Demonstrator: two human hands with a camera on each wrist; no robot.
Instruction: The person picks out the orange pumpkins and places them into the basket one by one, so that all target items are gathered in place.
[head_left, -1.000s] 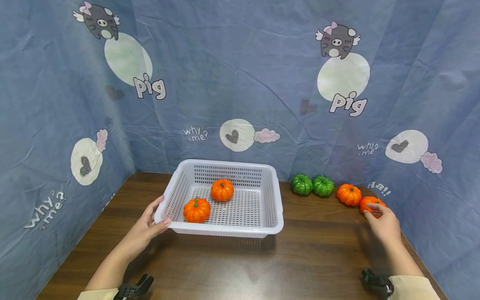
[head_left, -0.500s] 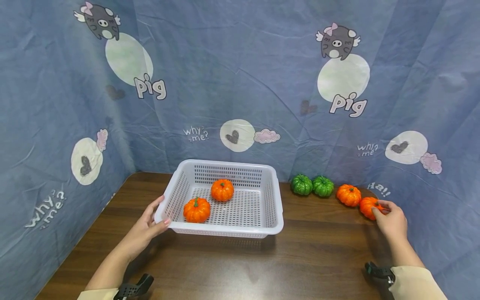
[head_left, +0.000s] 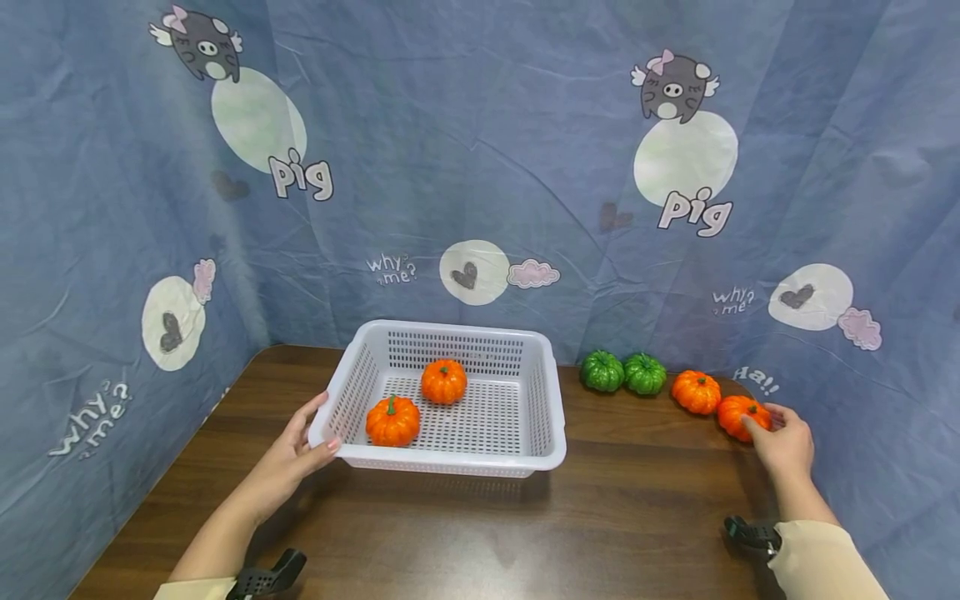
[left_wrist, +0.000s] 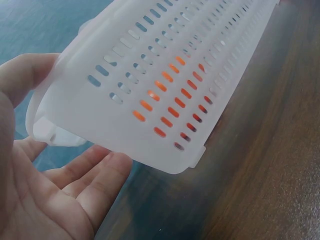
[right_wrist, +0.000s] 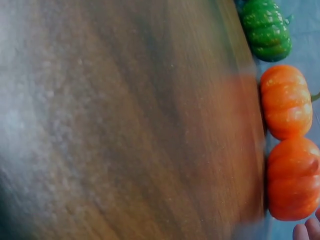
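A white perforated plastic basket [head_left: 450, 461] stands on the table, its near left corner gripped by my left hand [head_left: 288, 458]. In the left wrist view that hand's fingers [left_wrist: 107, 182] touch the basket's outer wall [left_wrist: 125, 140]. Inside lie two orange pumpkins, one near the front left [head_left: 393, 422] and one further back [head_left: 444, 382]. On the far right, my right hand [head_left: 783, 446] holds the outermost orange pumpkin [head_left: 738, 417], thumb on its near face and fingers at its right side. The right wrist view shows only fingertips [right_wrist: 312, 231] beside this pumpkin [right_wrist: 292, 180].
Left of the held pumpkin sit another orange pumpkin [head_left: 696, 392] and two green pumpkins [head_left: 645, 374], [head_left: 602, 371] along the table's back edge. A blue patterned cloth [head_left: 480, 150] surrounds the brown wooden table [head_left: 480, 533] on the back and sides.
My right hand has shifted right, from over the outermost orange pumpkin to its right side, with the thumb now on its front. The left hand and basket have stayed put.
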